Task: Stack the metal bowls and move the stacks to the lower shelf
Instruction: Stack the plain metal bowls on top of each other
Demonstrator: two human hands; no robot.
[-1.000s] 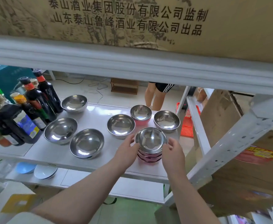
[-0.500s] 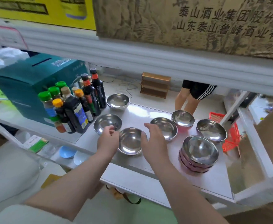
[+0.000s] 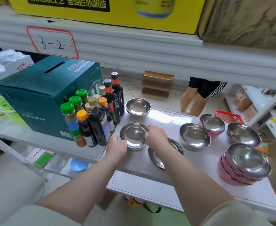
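Observation:
Several loose metal bowls sit on the white shelf (image 3: 204, 162). My left hand (image 3: 117, 146) and my right hand (image 3: 155, 136) grip opposite rims of one metal bowl (image 3: 132, 136) next to the bottles. A second bowl (image 3: 158, 159) lies just right of it, half hidden under my right forearm. Others sit at the back left (image 3: 138, 107), in the middle (image 3: 194, 137) and at the right (image 3: 243, 134); one with a pink outside (image 3: 212, 124) is behind them. A stack of pink-sided bowls (image 3: 246, 163) stands at the front right.
A cluster of sauce and spice bottles (image 3: 94, 115) stands left of the held bowl, with a teal box (image 3: 36, 95) behind it. A shelf beam (image 3: 134, 51) runs overhead. A blue dish (image 3: 79, 164) lies on the lower shelf. A person's legs (image 3: 197, 98) are behind the rack.
My hands left the pink-sided stack, passed the front-middle bowl and now hold the bowl farther left by the bottles. The view has swung left.

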